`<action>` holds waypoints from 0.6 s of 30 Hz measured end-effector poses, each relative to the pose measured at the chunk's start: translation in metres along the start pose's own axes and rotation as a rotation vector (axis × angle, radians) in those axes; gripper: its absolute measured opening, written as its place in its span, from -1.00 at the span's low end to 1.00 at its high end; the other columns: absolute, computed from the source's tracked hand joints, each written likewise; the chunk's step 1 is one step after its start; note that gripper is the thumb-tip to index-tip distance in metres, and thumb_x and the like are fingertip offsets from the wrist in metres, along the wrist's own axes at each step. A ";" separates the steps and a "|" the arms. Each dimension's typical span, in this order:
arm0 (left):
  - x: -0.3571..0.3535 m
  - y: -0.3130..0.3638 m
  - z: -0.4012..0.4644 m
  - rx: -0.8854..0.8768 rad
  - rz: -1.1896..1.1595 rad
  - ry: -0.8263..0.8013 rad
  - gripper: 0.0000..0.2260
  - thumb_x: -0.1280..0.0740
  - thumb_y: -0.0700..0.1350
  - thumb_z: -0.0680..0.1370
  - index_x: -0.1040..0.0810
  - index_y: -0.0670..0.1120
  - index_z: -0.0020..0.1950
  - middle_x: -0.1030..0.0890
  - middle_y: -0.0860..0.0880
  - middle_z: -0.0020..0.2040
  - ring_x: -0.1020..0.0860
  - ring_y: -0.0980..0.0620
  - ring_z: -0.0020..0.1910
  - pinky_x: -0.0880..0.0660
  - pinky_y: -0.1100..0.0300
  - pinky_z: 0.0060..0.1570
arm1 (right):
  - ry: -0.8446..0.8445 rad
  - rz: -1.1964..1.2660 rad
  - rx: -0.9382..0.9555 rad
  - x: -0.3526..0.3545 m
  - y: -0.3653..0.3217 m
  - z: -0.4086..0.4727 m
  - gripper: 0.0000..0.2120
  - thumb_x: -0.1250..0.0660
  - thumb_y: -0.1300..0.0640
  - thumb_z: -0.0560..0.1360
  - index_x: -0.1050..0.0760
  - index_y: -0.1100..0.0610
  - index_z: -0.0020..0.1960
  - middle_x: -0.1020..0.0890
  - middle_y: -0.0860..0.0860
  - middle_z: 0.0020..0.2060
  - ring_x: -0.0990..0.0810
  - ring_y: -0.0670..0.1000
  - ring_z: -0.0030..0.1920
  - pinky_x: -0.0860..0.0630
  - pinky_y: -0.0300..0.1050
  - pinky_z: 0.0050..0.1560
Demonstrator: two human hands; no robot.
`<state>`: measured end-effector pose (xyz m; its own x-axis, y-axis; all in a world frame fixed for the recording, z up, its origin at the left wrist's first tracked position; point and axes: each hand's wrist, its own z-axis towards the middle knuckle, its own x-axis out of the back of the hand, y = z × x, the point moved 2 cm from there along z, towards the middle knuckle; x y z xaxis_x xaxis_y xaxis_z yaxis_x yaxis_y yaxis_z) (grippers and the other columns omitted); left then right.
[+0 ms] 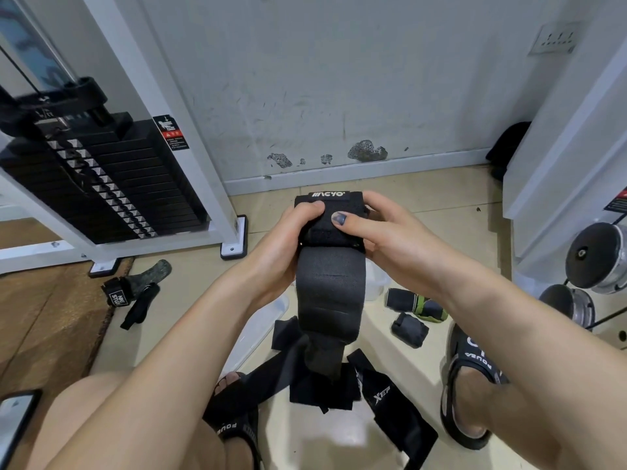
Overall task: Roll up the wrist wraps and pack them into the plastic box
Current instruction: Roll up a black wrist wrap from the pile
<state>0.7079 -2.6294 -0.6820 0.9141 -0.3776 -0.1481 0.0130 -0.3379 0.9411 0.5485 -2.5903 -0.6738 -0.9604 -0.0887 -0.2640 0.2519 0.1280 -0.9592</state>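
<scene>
1. A long black elastic wrist wrap (330,293) is held up in front of the person, above the cream tiled floor (424,198); its long axis runs away from the person, with the partly rolled end at the far, upper end and the loose tail hanging down toward the feet.
2. The left hand (288,239) grips the left side of the rolled end, thumb curled over the top of it.
3. The right hand (383,235) grips the right side, its thumb pressed flat across the roll and its fingers wrapped behind.
4. A white-lettered label strip sits on the far edge of the roll.
5. The clear plastic box (376,283) stands on the floor just behind the hanging tail, mostly hidden by it.
6. More black wraps lie flat in a loose heap (319,388) on the floor between the sandalled feet.
7. Two small rolled dark wraps (409,329) lie to the right of the box.
8. A black weight stack (101,178) stands at the left.
</scene>
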 end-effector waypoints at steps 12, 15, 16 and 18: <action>0.000 0.003 -0.001 -0.220 0.004 0.009 -0.74 -0.26 -0.14 0.40 -0.47 -0.04 0.09 -0.59 -0.05 -0.02 -0.55 0.00 -0.01 -0.46 -0.03 0.11 | -0.026 -0.004 -0.213 -0.005 0.000 -0.005 -0.73 -0.32 -0.11 0.63 -0.60 -0.02 0.24 -0.71 -0.05 -0.02 -0.71 -0.04 0.01 -0.65 -0.09 0.04; 0.002 0.005 -0.003 -0.262 0.098 -0.012 -0.74 -0.27 -0.14 0.41 -0.47 -0.01 0.08 -0.57 0.00 -0.06 -0.54 0.02 -0.04 -0.43 0.01 0.08 | -0.026 0.005 -0.182 -0.005 -0.001 -0.003 -0.69 -0.33 -0.09 0.63 -0.58 0.04 0.28 -0.68 -0.05 -0.03 -0.68 -0.05 -0.01 -0.61 -0.14 -0.04; 0.001 0.005 -0.004 -0.276 0.136 -0.026 -0.75 -0.27 -0.14 0.41 -0.47 0.01 0.09 -0.56 0.01 -0.06 -0.53 0.03 -0.05 -0.42 0.02 0.07 | -0.017 0.003 -0.181 -0.005 -0.001 -0.003 -0.65 -0.34 -0.10 0.61 -0.56 0.08 0.29 -0.68 -0.03 -0.02 -0.68 -0.04 0.00 -0.59 -0.11 0.00; 0.000 0.005 -0.006 -0.296 0.193 -0.045 -0.74 -0.27 -0.15 0.43 -0.45 0.01 0.12 -0.55 0.03 -0.07 -0.51 0.05 -0.05 -0.41 0.08 0.03 | 0.023 0.006 -0.171 -0.004 0.002 -0.001 -0.63 -0.37 -0.09 0.60 -0.54 0.12 0.28 -0.68 0.00 -0.02 -0.68 -0.01 0.01 -0.57 -0.04 0.06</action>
<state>0.7104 -2.6260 -0.6759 0.8925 -0.4498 0.0338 -0.0352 0.0053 0.9994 0.5528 -2.5885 -0.6740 -0.9618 -0.0651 -0.2659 0.2359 0.2952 -0.9258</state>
